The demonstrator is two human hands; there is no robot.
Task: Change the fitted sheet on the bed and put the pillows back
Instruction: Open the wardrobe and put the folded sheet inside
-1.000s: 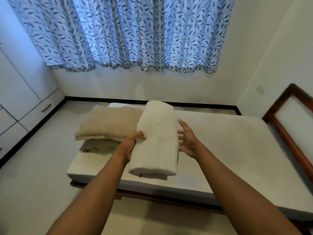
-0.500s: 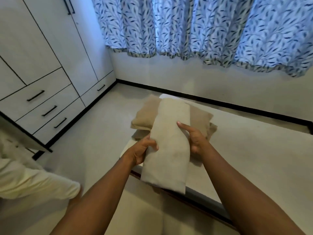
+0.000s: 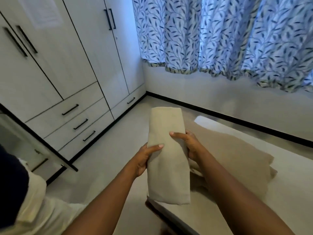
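As the mattress [image 3: 291, 184] is lying bare | folded sheet [image 3: 166, 155] is being clasped by left hand [image 3: 144, 160] and right hand [image 3: 190, 147], likely for spreading | pillows [image 3: 237, 155] are being stored right of grip.

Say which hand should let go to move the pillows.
Right, probably: the right hand holds the folded sheet beside the pillows; the left hand grips its far side, over the floor.

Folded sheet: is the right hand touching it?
Touching. The head view shows the right hand on the folded sheet: thumb pressed across its front, hand wrapped round its right edge. The left hand grips the opposite edge.
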